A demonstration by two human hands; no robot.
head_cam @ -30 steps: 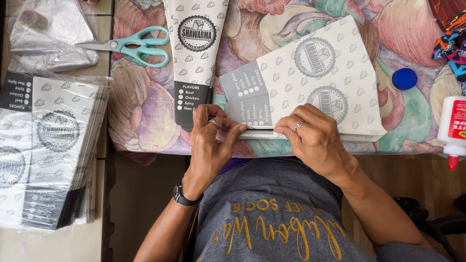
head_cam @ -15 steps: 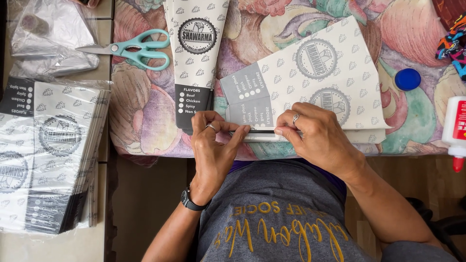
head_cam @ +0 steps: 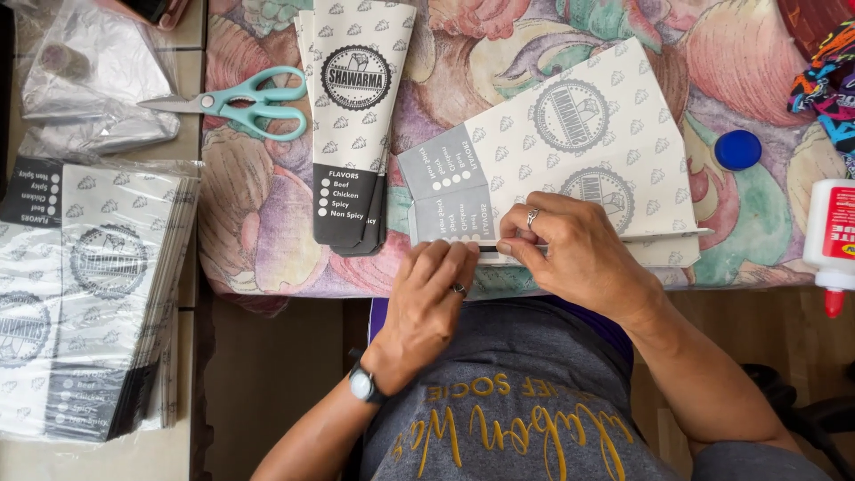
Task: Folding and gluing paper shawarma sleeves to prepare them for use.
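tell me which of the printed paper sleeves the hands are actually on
The unfolded sleeve at the cushion's near edge, under the left hand and right hand; the folded stack and bagged pile lie untouched.

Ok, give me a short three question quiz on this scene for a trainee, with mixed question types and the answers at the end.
1. True or false: the scissors lie on the patterned cloth, left of the finished stack of folded sleeves.
2. Which thing stands at the right edge of the view? A) a white glue bottle with a red tip B) a tape roll C) a stapler
3. Fill in: the left hand and the right hand both press on the near edge of a flat printed paper ____.

Key: 1 true. 2 A, the glue bottle. 3 sheet.
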